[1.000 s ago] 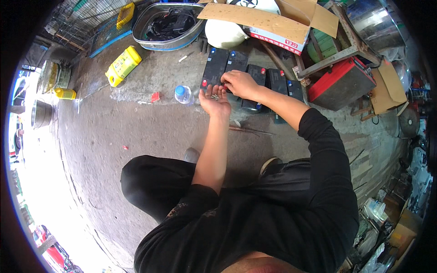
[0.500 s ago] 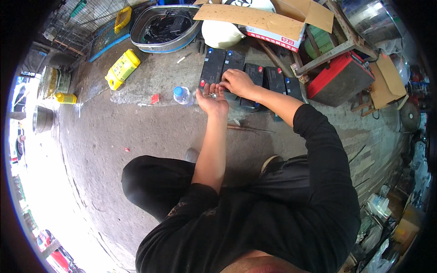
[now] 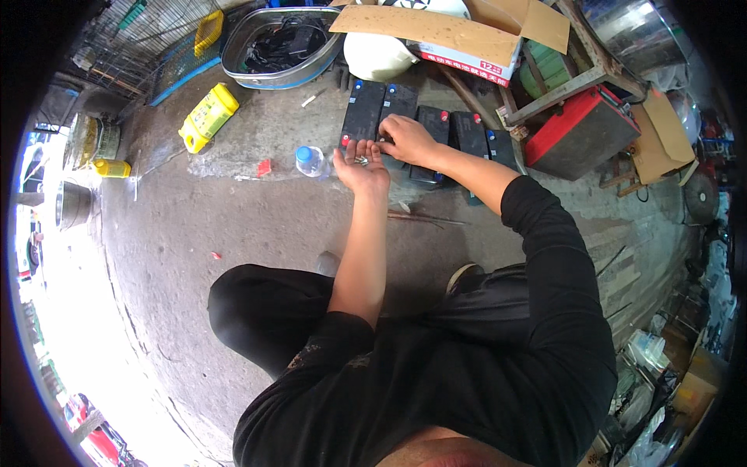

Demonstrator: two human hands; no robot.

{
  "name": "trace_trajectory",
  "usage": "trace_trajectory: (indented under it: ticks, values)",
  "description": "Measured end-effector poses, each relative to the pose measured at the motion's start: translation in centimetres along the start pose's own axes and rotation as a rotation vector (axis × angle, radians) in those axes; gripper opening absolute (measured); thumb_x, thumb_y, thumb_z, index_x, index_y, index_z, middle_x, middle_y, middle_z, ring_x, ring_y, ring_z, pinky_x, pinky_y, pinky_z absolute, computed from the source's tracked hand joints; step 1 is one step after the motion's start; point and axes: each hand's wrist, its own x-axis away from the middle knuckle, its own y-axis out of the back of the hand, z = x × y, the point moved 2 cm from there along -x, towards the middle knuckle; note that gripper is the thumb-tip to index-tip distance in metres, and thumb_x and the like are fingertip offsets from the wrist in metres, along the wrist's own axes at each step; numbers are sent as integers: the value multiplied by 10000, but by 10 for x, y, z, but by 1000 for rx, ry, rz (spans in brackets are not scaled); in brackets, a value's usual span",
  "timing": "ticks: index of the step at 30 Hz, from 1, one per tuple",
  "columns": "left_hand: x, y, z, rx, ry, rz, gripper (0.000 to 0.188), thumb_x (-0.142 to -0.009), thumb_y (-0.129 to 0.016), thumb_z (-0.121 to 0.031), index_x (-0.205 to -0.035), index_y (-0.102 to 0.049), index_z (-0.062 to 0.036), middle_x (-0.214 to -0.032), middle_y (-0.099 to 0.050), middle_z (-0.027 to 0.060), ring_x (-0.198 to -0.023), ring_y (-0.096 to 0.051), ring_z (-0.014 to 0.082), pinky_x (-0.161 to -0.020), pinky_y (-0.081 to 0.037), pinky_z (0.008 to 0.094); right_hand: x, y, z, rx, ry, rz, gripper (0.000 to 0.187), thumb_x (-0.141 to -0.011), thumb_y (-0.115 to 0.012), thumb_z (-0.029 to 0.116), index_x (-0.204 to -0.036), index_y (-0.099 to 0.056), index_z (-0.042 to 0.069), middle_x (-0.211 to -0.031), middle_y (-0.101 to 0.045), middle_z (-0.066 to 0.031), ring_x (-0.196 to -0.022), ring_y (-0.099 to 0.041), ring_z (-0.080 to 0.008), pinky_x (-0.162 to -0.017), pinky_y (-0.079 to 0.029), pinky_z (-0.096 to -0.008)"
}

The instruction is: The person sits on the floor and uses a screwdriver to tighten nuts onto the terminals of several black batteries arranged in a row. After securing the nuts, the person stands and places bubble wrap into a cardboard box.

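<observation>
Palm up and half curled, my left hand (image 3: 364, 173) cradles several small metal pieces (image 3: 361, 161), silvery and too small to name surely. It is over the near end of a black battery (image 3: 362, 113) with coloured terminals. Close beside its fingertips, my right hand (image 3: 407, 142) bends down with thumb and fingers pinched together above the neighbouring black battery (image 3: 399, 101). Whatever is in that pinch is hidden. More black batteries (image 3: 469, 134) with red and blue terminals stand in a row to the right, partly behind my right forearm.
A water bottle (image 3: 310, 161) with a blue cap stands left of my left hand. Farther out are a yellow jug (image 3: 208, 118), a metal tub (image 3: 280, 81) of black parts, a cardboard box (image 3: 436, 29) and a red-and-black case (image 3: 583, 134). Thin sticks (image 3: 424, 219) lie nearer me.
Both hands stay almost in place. My right hand's fingers have shifted very slightly, and the left palm shows a little more of the metal pieces.
</observation>
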Motion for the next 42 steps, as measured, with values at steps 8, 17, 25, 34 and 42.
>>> trace_trajectory:
  ticks: [8,17,25,34,42]
  values:
    - [-1,-10,-6,47,-39,27,447,-972,-489,-470,-1021,-577,-35,-871,-599,77,-817,-605,228,-765,-532,331,7,-4,-2,-323,-99,-28,279,-838,-723,121,-1097,-629,75,-926,-669,-61,-779,-648,-199,-696,-522,-328]
    - [1,-7,-11,38,-9,28,446,-977,-479,-462,-966,-574,-26,-874,-608,96,-812,-606,248,-766,-538,354,7,-5,12,-212,-105,-123,261,-815,-731,151,-1050,-646,74,-972,-699,-86,-876,-697,-271,-724,-548,-374]
    - [-10,-4,-11,20,41,212,360,-937,-524,-383,-956,-549,-24,-802,-582,104,-763,-577,248,-713,-527,387,9,-32,3,-146,-177,-318,242,-738,-753,130,-961,-680,69,-878,-681,-151,-811,-677,-330,-703,-542,-413]
    - [-25,-9,8,32,51,249,473,-968,-492,-470,-964,-589,-8,-908,-639,132,-859,-635,278,-770,-570,369,14,-22,0,-163,-204,-263,151,-830,-687,193,-956,-660,114,-896,-664,-47,-896,-649,-251,-794,-444,-399]
    - [-24,-6,3,-15,104,336,456,-941,-484,-457,-960,-606,-18,-900,-649,131,-880,-618,274,-819,-544,406,17,-31,-5,-162,-207,-246,143,-801,-705,139,-926,-652,95,-914,-698,-56,-913,-675,-245,-783,-471,-382]
